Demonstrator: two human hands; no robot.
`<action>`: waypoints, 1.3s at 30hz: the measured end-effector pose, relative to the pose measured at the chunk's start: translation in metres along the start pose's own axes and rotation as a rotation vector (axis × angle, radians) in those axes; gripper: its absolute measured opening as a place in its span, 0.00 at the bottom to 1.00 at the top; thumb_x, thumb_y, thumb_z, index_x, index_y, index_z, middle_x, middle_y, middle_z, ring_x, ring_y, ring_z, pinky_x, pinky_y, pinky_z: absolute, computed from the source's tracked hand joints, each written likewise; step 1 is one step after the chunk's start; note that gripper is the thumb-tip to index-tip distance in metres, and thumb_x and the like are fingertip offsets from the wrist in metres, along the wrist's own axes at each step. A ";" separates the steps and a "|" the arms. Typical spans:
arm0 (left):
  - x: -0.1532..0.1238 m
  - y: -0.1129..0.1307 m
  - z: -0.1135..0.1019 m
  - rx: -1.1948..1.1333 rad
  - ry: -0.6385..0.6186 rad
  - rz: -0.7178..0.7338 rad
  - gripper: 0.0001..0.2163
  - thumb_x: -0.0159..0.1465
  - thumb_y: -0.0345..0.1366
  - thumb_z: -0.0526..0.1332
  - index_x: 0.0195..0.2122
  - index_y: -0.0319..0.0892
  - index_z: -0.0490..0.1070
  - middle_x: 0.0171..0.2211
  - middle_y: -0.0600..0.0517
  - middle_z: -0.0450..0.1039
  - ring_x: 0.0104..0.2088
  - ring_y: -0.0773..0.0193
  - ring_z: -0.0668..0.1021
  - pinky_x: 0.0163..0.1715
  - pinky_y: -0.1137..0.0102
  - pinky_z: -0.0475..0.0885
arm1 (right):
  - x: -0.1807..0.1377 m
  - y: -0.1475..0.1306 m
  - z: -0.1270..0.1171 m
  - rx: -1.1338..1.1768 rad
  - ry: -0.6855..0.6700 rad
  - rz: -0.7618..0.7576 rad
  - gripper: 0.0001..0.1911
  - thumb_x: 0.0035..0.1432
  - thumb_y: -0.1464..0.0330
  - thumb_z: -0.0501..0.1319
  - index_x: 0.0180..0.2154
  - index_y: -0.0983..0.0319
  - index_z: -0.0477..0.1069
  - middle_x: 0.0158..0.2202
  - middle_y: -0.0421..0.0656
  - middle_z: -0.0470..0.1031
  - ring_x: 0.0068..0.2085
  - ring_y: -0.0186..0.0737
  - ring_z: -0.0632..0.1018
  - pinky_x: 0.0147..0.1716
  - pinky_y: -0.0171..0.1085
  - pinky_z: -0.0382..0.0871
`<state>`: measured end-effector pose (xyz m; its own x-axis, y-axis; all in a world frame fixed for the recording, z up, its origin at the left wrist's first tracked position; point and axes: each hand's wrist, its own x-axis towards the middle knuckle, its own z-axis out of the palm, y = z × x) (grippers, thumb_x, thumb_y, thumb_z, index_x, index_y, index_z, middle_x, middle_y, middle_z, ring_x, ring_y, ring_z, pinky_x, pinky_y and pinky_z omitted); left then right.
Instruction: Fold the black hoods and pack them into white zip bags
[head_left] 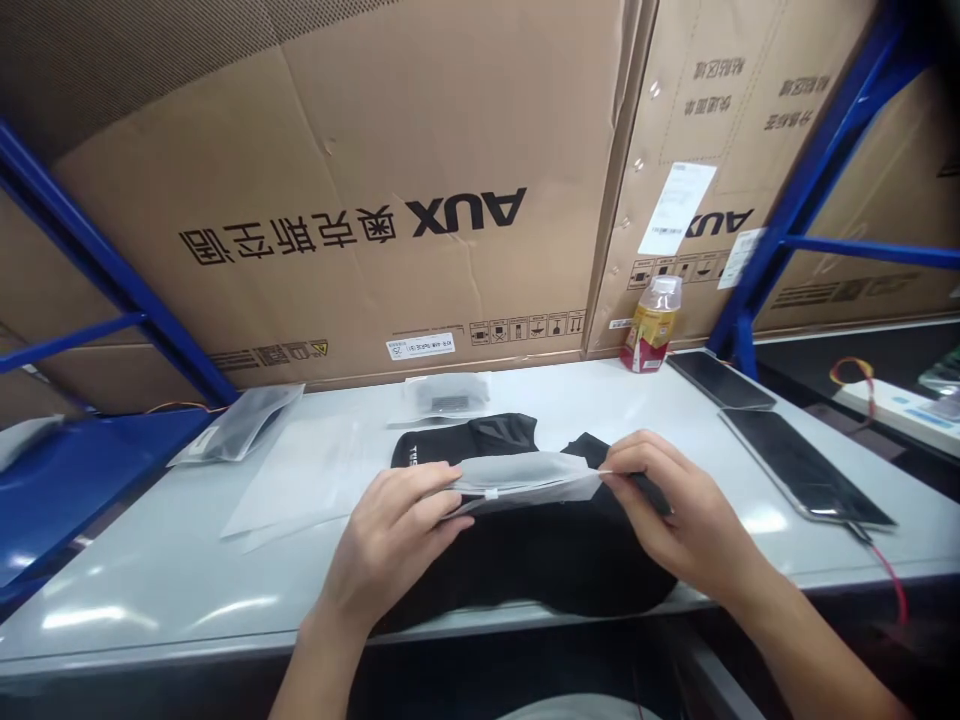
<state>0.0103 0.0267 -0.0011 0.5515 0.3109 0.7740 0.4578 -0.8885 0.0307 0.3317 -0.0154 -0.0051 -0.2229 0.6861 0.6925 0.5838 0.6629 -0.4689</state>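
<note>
A black garment (525, 560) lies on the white table (150, 590) in front of me. Over it I hold a translucent white plastic bag (525, 478), stretched flat between both hands. My left hand (390, 545) pinches the bag's left end with thumb and fingers closed on it. My right hand (679, 510) pinches the right end the same way. Part of the garment is hidden under the bag and my hands.
More flat plastic bags (296, 480) and a packed bag (240, 425) lie left; another packed bag (446, 395) sits behind. A drink bottle (651, 325) stands at the back. Two dark tablets (802, 465) lie right. Large cardboard boxes (360, 200) and blue rack posts (817, 160) form the backdrop.
</note>
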 end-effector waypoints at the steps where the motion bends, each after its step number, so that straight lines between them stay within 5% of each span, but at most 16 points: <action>1: -0.003 -0.001 0.001 -0.003 -0.007 0.003 0.11 0.68 0.26 0.69 0.49 0.43 0.74 0.50 0.45 0.83 0.50 0.56 0.84 0.47 0.62 0.81 | 0.000 0.003 -0.001 0.000 0.001 0.022 0.09 0.69 0.77 0.59 0.42 0.56 0.66 0.37 0.41 0.71 0.37 0.40 0.75 0.37 0.40 0.71; 8: -0.005 -0.001 0.006 0.056 -0.118 -0.026 0.04 0.71 0.28 0.66 0.45 0.42 0.76 0.51 0.43 0.81 0.47 0.56 0.84 0.46 0.62 0.79 | 0.001 0.016 -0.005 -0.030 -0.038 0.069 0.06 0.71 0.72 0.58 0.39 0.55 0.66 0.36 0.41 0.72 0.36 0.42 0.75 0.37 0.41 0.70; 13: 0.004 0.006 0.004 0.127 -0.137 0.005 0.04 0.70 0.27 0.66 0.40 0.43 0.77 0.50 0.46 0.82 0.44 0.56 0.82 0.43 0.60 0.75 | 0.001 0.013 -0.020 -0.070 -0.201 0.117 0.05 0.72 0.70 0.57 0.39 0.55 0.66 0.35 0.40 0.72 0.35 0.41 0.75 0.35 0.40 0.70; 19: 0.016 0.028 0.015 0.136 -0.070 0.106 0.05 0.66 0.26 0.69 0.38 0.42 0.75 0.48 0.48 0.84 0.44 0.54 0.82 0.44 0.58 0.72 | 0.000 0.000 -0.023 -0.099 -0.367 0.070 0.05 0.71 0.67 0.61 0.47 0.55 0.70 0.49 0.45 0.75 0.50 0.45 0.77 0.47 0.43 0.73; 23: 0.019 0.040 0.027 0.133 -0.017 0.091 0.05 0.66 0.29 0.71 0.41 0.41 0.77 0.44 0.47 0.85 0.45 0.52 0.83 0.45 0.57 0.72 | 0.002 -0.005 -0.007 -0.120 -0.328 -0.069 0.05 0.73 0.71 0.58 0.43 0.56 0.72 0.43 0.43 0.76 0.42 0.40 0.78 0.41 0.40 0.72; 28: 0.024 0.044 0.032 0.146 -0.006 0.094 0.08 0.68 0.26 0.69 0.47 0.41 0.79 0.46 0.50 0.86 0.43 0.55 0.84 0.45 0.58 0.70 | 0.004 -0.010 -0.001 -0.115 -0.285 -0.068 0.06 0.72 0.72 0.58 0.40 0.58 0.70 0.42 0.44 0.76 0.38 0.37 0.77 0.35 0.36 0.70; 36: 0.016 0.028 0.013 0.191 0.083 0.013 0.09 0.67 0.22 0.69 0.44 0.41 0.78 0.40 0.51 0.86 0.39 0.58 0.84 0.42 0.62 0.70 | 0.006 -0.021 -0.020 -0.247 -0.257 -0.055 0.09 0.73 0.73 0.55 0.37 0.57 0.69 0.36 0.42 0.75 0.33 0.38 0.75 0.31 0.37 0.68; 39: 0.009 0.029 -0.006 0.165 -0.026 0.010 0.07 0.69 0.24 0.68 0.42 0.43 0.78 0.38 0.52 0.85 0.36 0.60 0.82 0.42 0.61 0.69 | -0.001 -0.023 -0.029 -0.248 -0.375 -0.009 0.10 0.71 0.73 0.57 0.35 0.56 0.68 0.35 0.41 0.75 0.33 0.40 0.76 0.31 0.38 0.69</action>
<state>0.0246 0.0015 0.0105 0.5739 0.3129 0.7568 0.5592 -0.8249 -0.0831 0.3413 -0.0407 0.0211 -0.4702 0.7719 0.4278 0.7398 0.6091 -0.2859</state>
